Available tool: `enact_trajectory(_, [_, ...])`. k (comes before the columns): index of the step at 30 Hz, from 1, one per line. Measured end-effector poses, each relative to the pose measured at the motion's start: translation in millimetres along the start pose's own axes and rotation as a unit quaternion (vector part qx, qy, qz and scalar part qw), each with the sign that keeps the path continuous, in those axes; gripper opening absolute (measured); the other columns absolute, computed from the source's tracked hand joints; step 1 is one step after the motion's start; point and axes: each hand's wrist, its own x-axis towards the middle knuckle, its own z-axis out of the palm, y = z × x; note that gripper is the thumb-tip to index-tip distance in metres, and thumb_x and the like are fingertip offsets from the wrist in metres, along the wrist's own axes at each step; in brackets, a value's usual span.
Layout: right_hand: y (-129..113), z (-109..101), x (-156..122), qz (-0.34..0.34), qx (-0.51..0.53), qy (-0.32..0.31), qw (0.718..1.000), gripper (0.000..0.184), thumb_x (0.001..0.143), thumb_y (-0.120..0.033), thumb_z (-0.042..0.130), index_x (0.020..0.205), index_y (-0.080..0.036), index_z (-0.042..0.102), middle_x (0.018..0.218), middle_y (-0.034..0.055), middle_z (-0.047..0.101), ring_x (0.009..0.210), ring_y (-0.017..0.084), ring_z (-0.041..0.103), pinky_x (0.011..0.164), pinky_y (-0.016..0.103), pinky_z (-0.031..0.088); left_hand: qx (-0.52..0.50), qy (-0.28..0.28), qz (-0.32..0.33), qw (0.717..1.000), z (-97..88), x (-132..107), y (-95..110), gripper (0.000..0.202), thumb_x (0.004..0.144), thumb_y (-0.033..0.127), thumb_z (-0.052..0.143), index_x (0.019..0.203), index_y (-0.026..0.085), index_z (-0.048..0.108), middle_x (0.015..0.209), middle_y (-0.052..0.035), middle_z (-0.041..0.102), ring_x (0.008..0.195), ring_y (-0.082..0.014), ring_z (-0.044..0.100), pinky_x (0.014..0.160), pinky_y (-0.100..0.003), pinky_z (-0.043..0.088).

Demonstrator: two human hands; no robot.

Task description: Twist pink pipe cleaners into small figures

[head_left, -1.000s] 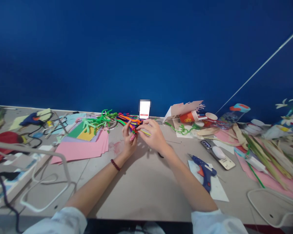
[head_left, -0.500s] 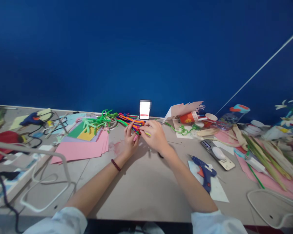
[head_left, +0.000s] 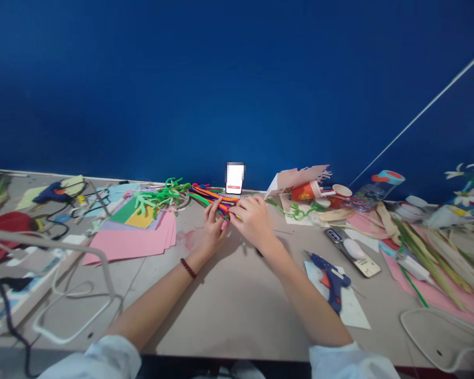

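Note:
A bundle of coloured pipe cleaners (head_left: pixel 205 193), in orange, purple, green and pink, lies at the back of the table and reaches to both hands. My left hand (head_left: pixel 214 229) is closed at its near end, with a small pink piece (head_left: pixel 224 225) showing at the thumb; its exact kind is too small to tell. Close beside it, my right hand (head_left: pixel 253 220) has its fingers pinched at the pipe cleaners' ends. A bit of yellow shows under those fingers, and the back of the hand hides the rest.
Behind the hands a lit phone (head_left: pixel 234 179) stands against the blue wall. Left lie green pipe-cleaner shapes (head_left: pixel 150 199) and pink paper sheets (head_left: pixel 130 242). On the right are a blue glue gun (head_left: pixel 329 279), a second phone (head_left: pixel 353 252), red paper cups (head_left: pixel 305 190) and dried husks (head_left: pixel 430 258).
Both hands have shifted very slightly to the right, staying close together at the pipe cleaners. The right fingers have curled a little more. The things around them stay put.

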Motion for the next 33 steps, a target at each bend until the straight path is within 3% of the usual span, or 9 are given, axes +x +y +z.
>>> enact_trajectory(9, [2.4,1.4,0.2,0.024,0.048,-0.005,0.999,0.018,0.084,-0.015,0.051,0.085,-0.022,0.068,0.087,0.0041,0.067,0.087,0.019,0.056,0.081,0.035,0.035,-0.010,0.015,0.000,1.000,1.1,0.9,0.1,0.016,0.084,0.013,0.049,0.073,0.019,0.058,0.144,-0.0052,0.035,0.131,-0.0244,0.029,0.103,-0.048,0.036])
enact_trajectory(20, [4.3,-1.1,1.7,0.002,0.012,-0.010,1.000,0.017,0.088,-0.016,0.047,0.087,-0.019,0.063,0.089,0.0061,0.066,0.087,0.021,0.054,0.078,0.036,0.036,-0.005,0.009,-0.006,1.000,-1.8,3.4,2.8,0.021,0.086,0.014,0.047,0.067,0.018,0.055,0.143,-0.0060,0.036,0.131,-0.0253,0.029,0.103,-0.049,0.036])
enact_trajectory(26, [7.0,1.0,1.5,0.036,0.023,-0.013,0.999,0.018,0.089,-0.017,0.042,0.090,-0.018,0.060,0.089,0.0079,0.064,0.086,0.022,0.055,0.074,0.034,0.038,0.008,-0.011,-0.019,1.000,-5.5,5.0,5.7,0.019,0.086,0.016,0.047,0.071,0.018,0.057,0.142,-0.0072,0.037,0.130,-0.0257,0.031,0.102,-0.051,0.036])
enact_trajectory(33, [11.7,-8.0,3.0,0.090,0.106,0.020,0.990,0.020,0.091,-0.018,0.037,0.093,-0.020,0.057,0.097,0.0071,0.064,0.089,0.021,0.058,0.078,0.034,0.042,0.011,-0.015,-0.014,1.000,-6.2,7.0,5.7,0.019,0.087,0.016,0.045,0.074,0.019,0.058,0.143,-0.0073,0.037,0.130,-0.0259,0.031,0.102,-0.051,0.037])
